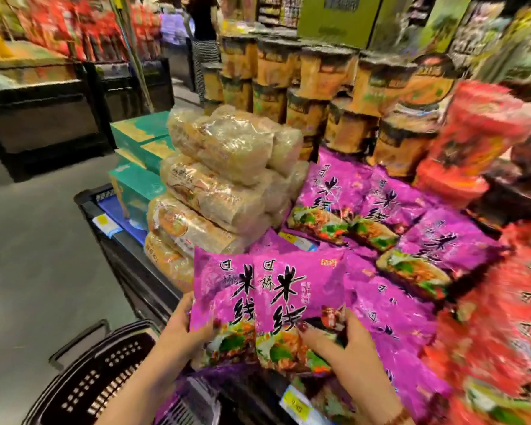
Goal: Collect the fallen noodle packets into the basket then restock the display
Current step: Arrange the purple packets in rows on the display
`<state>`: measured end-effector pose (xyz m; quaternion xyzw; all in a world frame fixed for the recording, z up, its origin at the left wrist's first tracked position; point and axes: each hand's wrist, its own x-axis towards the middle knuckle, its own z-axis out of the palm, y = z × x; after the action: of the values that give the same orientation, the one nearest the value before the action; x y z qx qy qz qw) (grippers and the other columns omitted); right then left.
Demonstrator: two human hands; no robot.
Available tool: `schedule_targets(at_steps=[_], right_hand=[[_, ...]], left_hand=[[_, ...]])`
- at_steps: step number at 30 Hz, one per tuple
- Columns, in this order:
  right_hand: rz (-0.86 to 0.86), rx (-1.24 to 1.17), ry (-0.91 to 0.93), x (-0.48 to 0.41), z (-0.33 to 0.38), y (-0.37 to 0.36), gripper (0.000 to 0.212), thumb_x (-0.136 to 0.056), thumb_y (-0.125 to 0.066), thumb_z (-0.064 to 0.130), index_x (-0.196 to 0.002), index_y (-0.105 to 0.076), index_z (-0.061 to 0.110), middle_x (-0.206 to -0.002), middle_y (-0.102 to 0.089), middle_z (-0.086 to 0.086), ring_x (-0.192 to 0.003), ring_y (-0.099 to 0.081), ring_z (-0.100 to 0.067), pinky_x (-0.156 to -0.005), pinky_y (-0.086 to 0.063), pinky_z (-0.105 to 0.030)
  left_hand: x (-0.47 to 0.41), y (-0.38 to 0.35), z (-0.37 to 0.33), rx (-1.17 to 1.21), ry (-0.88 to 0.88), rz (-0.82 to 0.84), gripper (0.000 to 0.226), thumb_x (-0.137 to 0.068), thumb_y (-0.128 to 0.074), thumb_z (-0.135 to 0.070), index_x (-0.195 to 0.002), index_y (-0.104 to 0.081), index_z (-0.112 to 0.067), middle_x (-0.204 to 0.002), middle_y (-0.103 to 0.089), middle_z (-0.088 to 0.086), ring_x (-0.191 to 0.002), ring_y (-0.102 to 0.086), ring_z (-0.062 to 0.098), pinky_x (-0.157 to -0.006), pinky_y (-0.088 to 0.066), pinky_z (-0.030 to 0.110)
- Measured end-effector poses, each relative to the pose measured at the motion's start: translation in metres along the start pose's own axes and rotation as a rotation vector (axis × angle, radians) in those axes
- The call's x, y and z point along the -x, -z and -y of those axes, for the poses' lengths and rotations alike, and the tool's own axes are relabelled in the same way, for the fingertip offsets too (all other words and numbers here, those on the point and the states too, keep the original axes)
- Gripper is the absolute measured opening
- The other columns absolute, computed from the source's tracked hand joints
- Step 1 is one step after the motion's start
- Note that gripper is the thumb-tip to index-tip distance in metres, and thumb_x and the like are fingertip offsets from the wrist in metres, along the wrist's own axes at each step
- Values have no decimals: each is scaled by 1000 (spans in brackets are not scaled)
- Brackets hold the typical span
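Note:
Two purple noodle packets with black characters are held upright, side by side, above the front edge of the display. My left hand grips the left packet's lower left corner. My right hand grips the right packet's lower right part, thumb across its front. More purple packets lie flat on the display behind and to the right. The black basket sits low at the bottom left, with purple packets partly visible inside it.
Clear bags of pale noodles are stacked left of the purple ones, with teal boxes beyond. Orange cup noodles stand at the back; red packets fill the right. A person stands in the far aisle. Grey floor lies left.

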<state>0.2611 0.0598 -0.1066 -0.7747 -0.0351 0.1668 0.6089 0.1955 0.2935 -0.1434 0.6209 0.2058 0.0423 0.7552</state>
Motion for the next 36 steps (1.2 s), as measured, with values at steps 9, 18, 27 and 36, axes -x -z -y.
schedule_targets(at_steps=[9, 18, 27, 36], right_hand=[[-243, -168, 157, -23, 19, 54, 22, -79, -73, 15, -96, -62, 24, -83, -72, 13, -77, -65, -1, -61, -46, -10], [-447, -201, 153, -60, 32, 72, 25, -85, -69, 17, -78, -49, 29, -85, -54, 17, -71, -47, 7, -83, -33, -27], [-510, -19, 174, -102, 29, 67, 19, -87, -68, 22, -82, -52, 13, -76, -55, -1, -63, -49, -15, -56, -34, -28], [-690, 69, 134, -100, 8, 77, 24, -86, -68, 28, -90, -53, 9, -89, -58, -4, -79, -49, -23, -67, -28, -29]], left_hand=[[-66, -70, -54, -112, -105, 189, 85, -53, -90, -21, -128, -50, -25, -105, -74, -1, -98, -70, 21, -78, -56, 30], [-118, -111, -84, -341, -199, 238, 45, -86, -66, 5, -92, -42, -33, -83, -55, -23, -65, -59, -18, -59, -42, 1], [-162, -119, -70, -436, -82, 232, 79, -93, -64, -16, -152, -11, -21, -136, -39, -10, -102, -49, -5, -84, -37, 7], [-167, -113, -54, -477, -259, 103, 40, -96, -52, 3, -128, -42, -18, -112, -61, -2, -81, -63, -3, -80, -53, 18]])
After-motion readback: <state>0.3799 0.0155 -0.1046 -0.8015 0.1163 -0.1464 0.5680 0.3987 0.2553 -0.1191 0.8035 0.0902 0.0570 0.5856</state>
